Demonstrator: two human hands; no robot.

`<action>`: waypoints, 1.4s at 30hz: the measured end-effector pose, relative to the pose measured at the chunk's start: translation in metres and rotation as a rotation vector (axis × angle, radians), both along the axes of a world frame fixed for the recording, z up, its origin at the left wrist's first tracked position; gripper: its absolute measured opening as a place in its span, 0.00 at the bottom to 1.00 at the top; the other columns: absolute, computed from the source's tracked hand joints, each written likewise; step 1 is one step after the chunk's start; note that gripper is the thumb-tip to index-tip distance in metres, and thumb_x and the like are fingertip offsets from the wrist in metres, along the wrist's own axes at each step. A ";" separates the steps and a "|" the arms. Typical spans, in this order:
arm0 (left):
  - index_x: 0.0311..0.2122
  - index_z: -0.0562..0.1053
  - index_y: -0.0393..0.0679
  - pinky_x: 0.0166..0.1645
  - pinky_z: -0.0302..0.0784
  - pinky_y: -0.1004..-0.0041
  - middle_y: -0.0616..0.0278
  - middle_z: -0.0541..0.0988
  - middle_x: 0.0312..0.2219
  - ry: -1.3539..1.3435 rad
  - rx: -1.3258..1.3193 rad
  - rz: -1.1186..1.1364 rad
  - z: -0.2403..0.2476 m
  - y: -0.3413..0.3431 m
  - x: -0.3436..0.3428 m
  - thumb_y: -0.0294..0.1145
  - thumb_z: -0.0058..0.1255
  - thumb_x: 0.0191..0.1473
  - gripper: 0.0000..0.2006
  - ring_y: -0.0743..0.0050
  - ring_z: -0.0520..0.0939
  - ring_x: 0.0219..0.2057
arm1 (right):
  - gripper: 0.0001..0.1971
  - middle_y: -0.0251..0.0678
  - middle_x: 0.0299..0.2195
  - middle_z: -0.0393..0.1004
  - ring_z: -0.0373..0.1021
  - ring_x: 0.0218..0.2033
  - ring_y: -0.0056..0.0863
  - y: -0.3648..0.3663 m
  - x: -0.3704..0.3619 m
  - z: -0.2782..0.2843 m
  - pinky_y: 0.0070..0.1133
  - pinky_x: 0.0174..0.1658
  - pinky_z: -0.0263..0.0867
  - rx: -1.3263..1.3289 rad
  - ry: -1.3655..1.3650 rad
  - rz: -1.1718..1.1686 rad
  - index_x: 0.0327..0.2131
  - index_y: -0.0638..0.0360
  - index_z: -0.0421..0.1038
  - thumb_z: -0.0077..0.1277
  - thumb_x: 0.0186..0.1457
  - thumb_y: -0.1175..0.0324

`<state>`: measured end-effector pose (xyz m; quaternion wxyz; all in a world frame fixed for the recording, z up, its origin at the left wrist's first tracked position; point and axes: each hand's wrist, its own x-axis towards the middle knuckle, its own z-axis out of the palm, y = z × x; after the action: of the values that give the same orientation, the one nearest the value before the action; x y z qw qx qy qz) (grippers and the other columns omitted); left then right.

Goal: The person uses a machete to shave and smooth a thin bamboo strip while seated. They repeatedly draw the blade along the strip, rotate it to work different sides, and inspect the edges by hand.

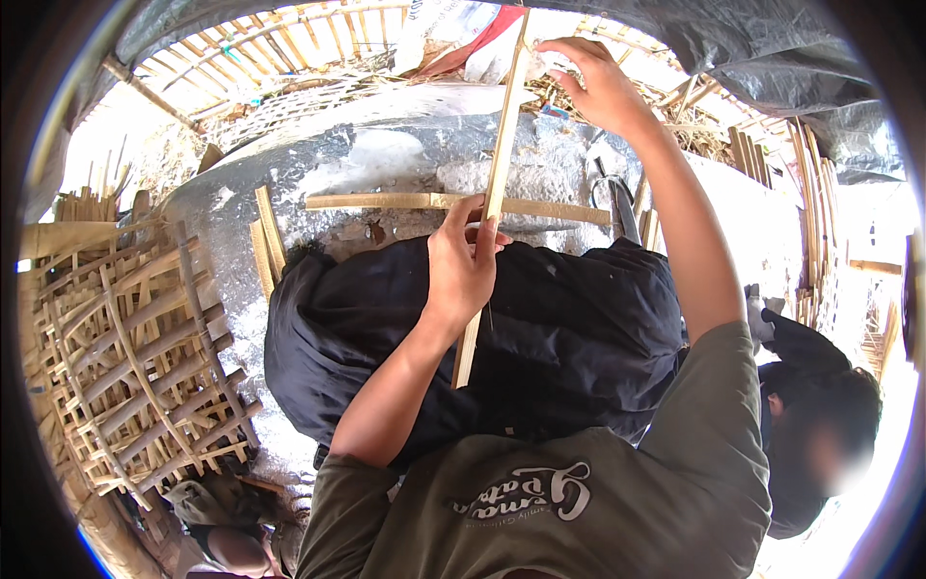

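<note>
A long, pale bamboo strip [502, 145] slants up from my lap to the top of the view. My left hand [463, 261] is closed around it, thumb against its face, a little below its middle. Close to the strip's upper end is my right hand [598, 82], its forefinger reaching to the strip's edge and its thumb held apart. Whether that fingertip touches the strip is hard to see. Behind the held strip, a second bamboo strip [371, 201] lies crosswise beyond my knees, on the far side of my dark-clothed lap [569, 309].
A stack of bamboo lattice panels [145, 357] stands at the left. Short bamboo pieces [266, 241] lean by my left knee. A dark metal tool [622, 203] lies beyond my right knee. Another person [820, 425] is close by at the lower right. Dark sheeting [791, 72] hangs overhead.
</note>
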<state>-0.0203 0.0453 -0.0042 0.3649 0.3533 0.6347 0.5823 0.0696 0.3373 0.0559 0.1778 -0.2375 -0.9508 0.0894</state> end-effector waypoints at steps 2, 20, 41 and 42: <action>0.51 0.69 0.30 0.36 0.83 0.73 0.52 0.82 0.36 -0.003 -0.020 0.002 0.002 0.001 0.001 0.26 0.46 0.66 0.13 0.69 0.87 0.33 | 0.15 0.31 0.61 0.66 0.59 0.64 0.36 -0.001 -0.003 -0.003 0.36 0.68 0.55 0.083 0.021 0.076 0.53 0.39 0.75 0.54 0.62 0.64; 0.50 0.71 0.32 0.36 0.83 0.72 0.53 0.81 0.37 0.009 0.009 -0.047 0.001 -0.004 0.006 0.25 0.47 0.65 0.11 0.68 0.87 0.32 | 0.07 0.28 0.61 0.66 0.58 0.64 0.40 0.009 -0.015 -0.015 0.36 0.66 0.56 -0.036 0.040 0.020 0.36 0.41 0.83 0.66 0.52 0.60; 0.52 0.70 0.32 0.39 0.82 0.74 0.50 0.81 0.38 -0.220 0.060 -0.111 0.000 -0.004 0.001 0.26 0.45 0.67 0.12 0.67 0.87 0.33 | 0.27 0.45 0.52 0.72 0.62 0.61 0.42 0.056 0.024 0.008 0.38 0.60 0.63 0.399 -0.036 -0.763 0.54 0.56 0.70 0.64 0.52 0.57; 0.53 0.69 0.30 0.42 0.82 0.73 0.49 0.81 0.39 -0.308 0.030 -0.136 0.002 -0.005 -0.001 0.27 0.44 0.68 0.14 0.68 0.86 0.35 | 0.31 0.48 0.51 0.73 0.64 0.60 0.41 0.053 0.030 0.003 0.38 0.59 0.65 0.311 -0.113 -0.739 0.57 0.56 0.67 0.62 0.54 0.53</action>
<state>-0.0214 0.0406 -0.0024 0.4912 0.3076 0.5370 0.6130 0.0996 0.3903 0.0593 0.1792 -0.5382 -0.8118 -0.1388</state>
